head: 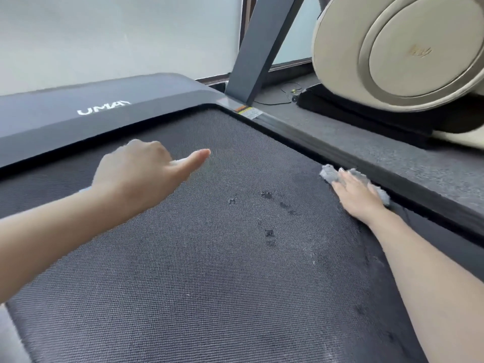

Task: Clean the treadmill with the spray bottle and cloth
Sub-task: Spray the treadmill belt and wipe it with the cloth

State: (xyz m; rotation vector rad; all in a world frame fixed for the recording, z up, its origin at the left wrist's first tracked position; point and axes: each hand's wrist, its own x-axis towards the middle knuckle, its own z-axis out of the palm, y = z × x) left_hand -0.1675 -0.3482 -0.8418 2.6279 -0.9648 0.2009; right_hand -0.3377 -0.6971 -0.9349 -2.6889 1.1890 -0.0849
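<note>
The treadmill's dark woven belt [199, 258] fills most of the view, with wet spray spots [267, 195] right of its middle. My left hand [136, 174] hovers over the belt's far part, its fingers curled round a pale object that looks like the spray bottle [177, 161]. Only small bits of it show at either side of the fist, and one finger points to the right. My right hand [358, 197] lies flat, fingers straight, pressing a grey cloth [330, 174] onto the belt's right edge beside the side rail [392, 176].
The treadmill's front cover [99, 113] bears a white logo, and a grey upright [256, 56] rises from its right corner. A beige machine [408, 51] on a black base stands on the grey carpet [429, 166] to the right. A cable [282, 98] lies near it.
</note>
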